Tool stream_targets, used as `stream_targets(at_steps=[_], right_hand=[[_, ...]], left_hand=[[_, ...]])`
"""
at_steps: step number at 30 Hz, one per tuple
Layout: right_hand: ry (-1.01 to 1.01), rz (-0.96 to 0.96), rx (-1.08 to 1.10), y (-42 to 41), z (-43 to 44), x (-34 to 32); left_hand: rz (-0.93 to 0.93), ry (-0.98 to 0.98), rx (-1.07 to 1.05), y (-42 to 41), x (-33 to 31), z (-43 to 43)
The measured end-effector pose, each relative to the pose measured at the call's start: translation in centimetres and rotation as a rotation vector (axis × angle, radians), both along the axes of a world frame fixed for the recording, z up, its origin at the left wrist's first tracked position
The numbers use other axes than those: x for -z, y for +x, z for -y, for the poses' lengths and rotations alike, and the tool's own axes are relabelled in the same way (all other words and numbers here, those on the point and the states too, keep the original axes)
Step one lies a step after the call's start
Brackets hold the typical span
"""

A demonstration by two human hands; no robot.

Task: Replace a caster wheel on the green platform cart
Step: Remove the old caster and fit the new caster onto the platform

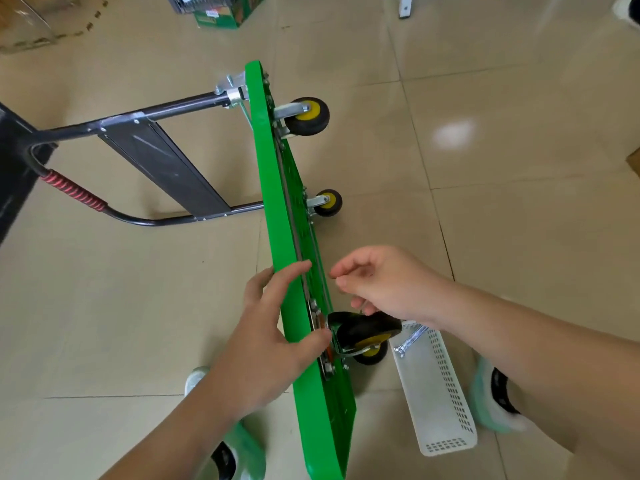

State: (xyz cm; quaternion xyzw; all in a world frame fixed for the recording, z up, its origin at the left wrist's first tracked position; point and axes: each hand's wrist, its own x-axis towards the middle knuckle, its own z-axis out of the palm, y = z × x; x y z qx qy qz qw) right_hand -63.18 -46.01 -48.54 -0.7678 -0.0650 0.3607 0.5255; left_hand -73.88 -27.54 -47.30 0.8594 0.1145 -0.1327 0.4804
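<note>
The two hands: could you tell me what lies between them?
In the head view, the green cart platform, edge up with the caster's bolted plate, stands between left hand and right hand.

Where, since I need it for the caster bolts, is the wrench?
Head view: the wrench lies at the far end of the white basket on the floor, right of the green cart, beside its near caster wheel.
</note>
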Motion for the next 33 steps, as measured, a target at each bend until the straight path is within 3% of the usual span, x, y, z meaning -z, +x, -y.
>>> stream_targets(at_steps=[10, 20, 25, 33], right_hand=[[-0.067, 0.134, -0.201, -0.4, -2.3, 2.1], [0.091, 0.026, -0.069, -1.1, -2.2, 2.9], [0.009, 0.106, -0.092, -1.2, -2.0, 2.8], [0.048, 0.088, -0.054, -1.4, -2.0, 3.1]], left_hand=[[-0.073, -0.043, -0.042, -0.4, 0.8, 1.1], [-0.061, -0.127, -0.046, -0.5, 0.5, 0.7], [-0.021, -0.110, -0.004, -0.7, 0.8, 0.3], [0.019, -0.191, 0.033, -0.8, 1.4, -0.6]])
